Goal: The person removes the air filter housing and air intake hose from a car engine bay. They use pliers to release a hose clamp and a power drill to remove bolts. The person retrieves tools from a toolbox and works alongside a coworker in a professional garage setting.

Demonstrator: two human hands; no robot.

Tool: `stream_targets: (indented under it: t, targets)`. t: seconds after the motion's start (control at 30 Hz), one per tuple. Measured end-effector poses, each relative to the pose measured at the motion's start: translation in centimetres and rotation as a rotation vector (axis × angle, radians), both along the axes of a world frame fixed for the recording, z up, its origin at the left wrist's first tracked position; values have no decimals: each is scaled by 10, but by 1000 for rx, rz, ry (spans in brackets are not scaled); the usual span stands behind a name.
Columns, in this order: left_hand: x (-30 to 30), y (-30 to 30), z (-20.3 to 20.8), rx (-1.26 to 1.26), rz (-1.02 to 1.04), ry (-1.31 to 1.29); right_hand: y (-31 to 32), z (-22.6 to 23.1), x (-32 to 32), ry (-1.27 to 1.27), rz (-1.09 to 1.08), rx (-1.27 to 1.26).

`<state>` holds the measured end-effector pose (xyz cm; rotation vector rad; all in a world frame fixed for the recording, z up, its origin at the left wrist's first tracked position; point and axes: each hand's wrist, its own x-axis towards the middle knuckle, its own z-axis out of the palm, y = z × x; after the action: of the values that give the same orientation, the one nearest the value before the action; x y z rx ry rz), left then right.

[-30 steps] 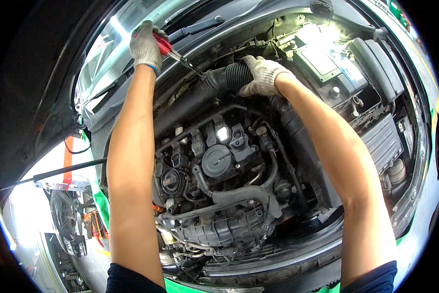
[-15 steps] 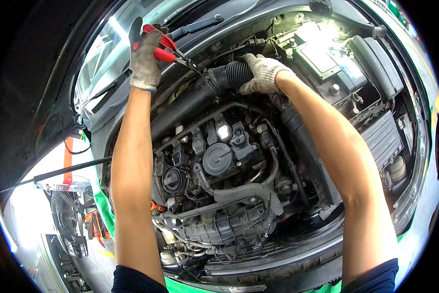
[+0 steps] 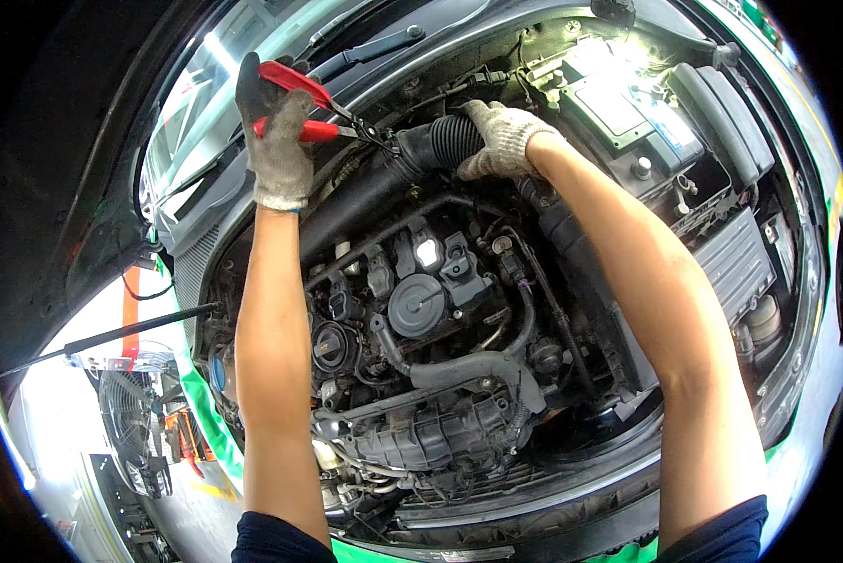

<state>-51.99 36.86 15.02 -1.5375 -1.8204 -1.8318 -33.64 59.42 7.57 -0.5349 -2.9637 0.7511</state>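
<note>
My gloved left hand (image 3: 279, 167) is wrapped around red-handled pliers (image 3: 320, 130), with the handles spread apart. The pliers' metal jaws reach to the hose joint, at a small clamp near the end of a thick black air pipe (image 3: 354, 205); whether they grip the clamp is too small to tell. A ribbed black hose (image 3: 453, 141) curves on to the right from that joint. My right hand (image 3: 508, 141), in a pale knit glove, is closed around the hose's right end, and its fingertips are partly hidden behind it.
Below the pipe lies the engine (image 3: 419, 305) with its round black cover. A battery (image 3: 613, 111) under a bright light sits at the far right. The raised hood (image 3: 55, 150) and its prop rod (image 3: 145, 326) stand at left. A green cover (image 3: 204, 413) drapes the fender; a fan (image 3: 129, 413) stands beyond.
My left hand has turned and shifted slightly, its forearm moving right. The pliers' handles have spread wider. My right hand stays on the ribbed hose.
</note>
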Motion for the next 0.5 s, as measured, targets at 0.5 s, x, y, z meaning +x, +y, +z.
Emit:
stream_targets:
  t: [0.5]
  targets:
    - [31,25,9,248,500,-79,1,-1,-2,1,3,-1]
